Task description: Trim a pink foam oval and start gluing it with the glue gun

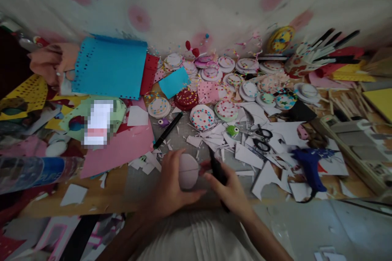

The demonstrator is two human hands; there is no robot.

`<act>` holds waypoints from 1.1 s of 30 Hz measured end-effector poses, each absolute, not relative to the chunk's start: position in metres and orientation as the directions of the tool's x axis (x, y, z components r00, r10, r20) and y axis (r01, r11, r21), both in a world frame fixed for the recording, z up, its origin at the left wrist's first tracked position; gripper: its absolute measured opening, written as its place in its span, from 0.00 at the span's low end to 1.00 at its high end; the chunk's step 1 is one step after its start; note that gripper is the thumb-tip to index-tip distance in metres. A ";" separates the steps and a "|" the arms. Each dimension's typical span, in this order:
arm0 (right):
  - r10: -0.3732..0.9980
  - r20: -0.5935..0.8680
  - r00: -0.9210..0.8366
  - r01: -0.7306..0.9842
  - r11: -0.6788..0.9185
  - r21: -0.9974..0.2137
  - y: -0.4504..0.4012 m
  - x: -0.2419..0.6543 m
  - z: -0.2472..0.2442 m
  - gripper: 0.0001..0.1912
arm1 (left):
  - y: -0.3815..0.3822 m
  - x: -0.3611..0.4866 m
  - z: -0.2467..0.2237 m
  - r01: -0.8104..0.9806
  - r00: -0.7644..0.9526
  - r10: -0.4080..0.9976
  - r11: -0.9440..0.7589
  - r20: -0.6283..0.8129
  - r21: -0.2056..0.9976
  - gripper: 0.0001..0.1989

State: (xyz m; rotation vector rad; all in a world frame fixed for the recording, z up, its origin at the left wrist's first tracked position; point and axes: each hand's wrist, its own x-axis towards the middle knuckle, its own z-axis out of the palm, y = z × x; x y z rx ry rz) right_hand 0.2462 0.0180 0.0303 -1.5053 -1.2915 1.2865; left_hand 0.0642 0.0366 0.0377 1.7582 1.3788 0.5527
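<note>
My left hand [170,187] holds a pale pink round paper piece [188,170] just above the table's front edge. My right hand [232,193] grips a black pen-like tool [217,168], its tip pointing up and away beside the pink piece. The two hands almost touch at the pink piece. Another black marker [168,130] lies loose on the table a little beyond my left hand.
Several decorated paper discs [202,117] cover the back. Black-handled scissors [260,138] and a blue glue gun [310,165] lie right amid white paper scraps. Blue perforated sheet [110,67], pink sheet [119,149] and a plastic bottle [33,171] are left. Another person's hand [49,61] is far left.
</note>
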 end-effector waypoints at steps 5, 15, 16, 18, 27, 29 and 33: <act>0.962 -0.272 -0.007 0.190 -0.266 -0.945 0.019 0.233 0.018 0.16 | 0.044 0.064 0.040 0.391 0.301 0.928 0.091 -0.220 0.916 0.26; 0.992 0.021 -0.122 0.417 0.070 -0.906 0.020 0.243 0.032 0.08 | 0.048 0.056 0.044 0.540 0.394 0.831 0.136 -0.392 0.831 0.15; 0.994 0.048 -0.103 0.474 0.091 -0.876 0.018 0.244 0.036 0.11 | 0.046 0.057 0.041 0.570 0.354 0.854 0.125 -0.381 0.812 0.16; 0.995 0.044 -0.085 0.587 0.085 -0.805 0.012 0.246 0.042 0.13 | 0.043 0.058 0.037 0.589 0.279 0.910 0.091 -0.307 0.803 0.16; 0.975 -0.072 -0.211 0.766 0.119 -0.631 -0.006 0.232 0.049 0.15 | 0.032 0.057 0.023 0.604 0.267 0.963 -0.141 -0.033 0.784 0.22; 0.976 -0.096 -0.196 0.772 0.094 -0.629 -0.006 0.229 0.049 0.14 | 0.029 0.057 0.021 0.597 0.268 0.963 -0.181 0.018 0.781 0.23; 0.987 -0.084 -0.133 0.795 0.056 -0.604 -0.005 0.236 0.041 0.17 | 0.024 0.056 0.023 0.591 0.241 0.965 -0.229 0.101 0.773 0.22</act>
